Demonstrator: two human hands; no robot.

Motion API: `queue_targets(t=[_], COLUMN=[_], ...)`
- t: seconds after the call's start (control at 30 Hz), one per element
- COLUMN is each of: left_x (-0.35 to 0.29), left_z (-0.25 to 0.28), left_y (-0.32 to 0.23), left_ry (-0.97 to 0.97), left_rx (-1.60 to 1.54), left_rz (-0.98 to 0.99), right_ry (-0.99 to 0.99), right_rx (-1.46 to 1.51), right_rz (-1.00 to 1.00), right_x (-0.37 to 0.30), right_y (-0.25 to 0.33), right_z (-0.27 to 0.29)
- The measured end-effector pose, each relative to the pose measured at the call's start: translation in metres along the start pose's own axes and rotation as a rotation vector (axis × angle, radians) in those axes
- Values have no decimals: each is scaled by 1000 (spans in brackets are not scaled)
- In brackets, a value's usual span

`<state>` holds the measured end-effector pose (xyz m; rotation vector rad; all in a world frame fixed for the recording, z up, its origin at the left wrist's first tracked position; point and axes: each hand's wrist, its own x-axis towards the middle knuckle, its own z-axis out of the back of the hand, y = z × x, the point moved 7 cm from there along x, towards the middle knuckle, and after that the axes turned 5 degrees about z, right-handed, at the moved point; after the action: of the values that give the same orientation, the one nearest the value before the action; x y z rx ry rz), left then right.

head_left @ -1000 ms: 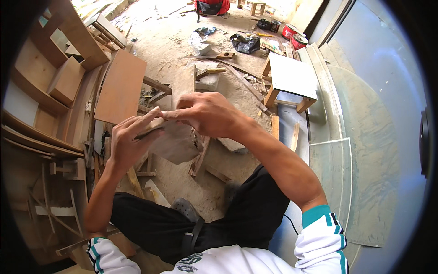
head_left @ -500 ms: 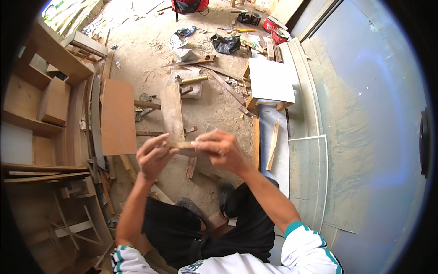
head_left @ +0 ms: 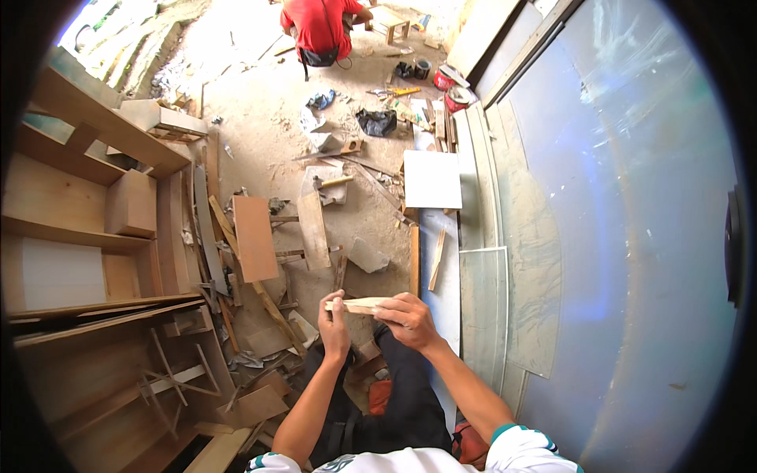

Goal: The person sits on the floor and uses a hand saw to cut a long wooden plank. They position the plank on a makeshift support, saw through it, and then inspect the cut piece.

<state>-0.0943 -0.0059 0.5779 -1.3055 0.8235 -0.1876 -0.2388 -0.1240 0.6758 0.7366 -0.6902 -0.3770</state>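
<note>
A short strip of pale wood [head_left: 357, 305] spans the gap between my two hands, above my knees. My left hand [head_left: 335, 327] pinches its left end between thumb and fingers. At the other end my right hand [head_left: 408, 319] grips the strip, fingers curled over it and hiding that tip. Beyond the hands lie a long worn board [head_left: 313, 232] and a reddish-brown panel [head_left: 255, 239], both resting on wooden pieces. A hammer [head_left: 335, 181] with a light handle lies past the board's far end.
A wooden cabinet frame [head_left: 150, 260] stands at left. On the right are a white-topped box [head_left: 433, 180], glass sheets [head_left: 482, 315] and a blue-grey panel [head_left: 607, 197]. Scrap wood, a black plastic bag [head_left: 377, 122] and red cans [head_left: 457, 98] litter the floor. A person in red [head_left: 317, 27] crouches far ahead.
My view has shifted, bringing more of the person in red into sight. Both hands still hold the wood strip, now nearer my knees and turned so its pale face shows.
</note>
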Motion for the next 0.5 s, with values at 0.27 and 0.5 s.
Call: queue_targets(t=[0.27,0.5], left_x=[-67,-81], left_z=[-40,-64], left_y=[-90,-115], left_ry=[126,160], left_rx=[178,243], left_rz=[-53,-108], right_ry=[-16,-91], right_rx=[-5,-6], right_rz=[0,-29], right_x=[15,24], right_y=[57,56], right_z=[106,140])
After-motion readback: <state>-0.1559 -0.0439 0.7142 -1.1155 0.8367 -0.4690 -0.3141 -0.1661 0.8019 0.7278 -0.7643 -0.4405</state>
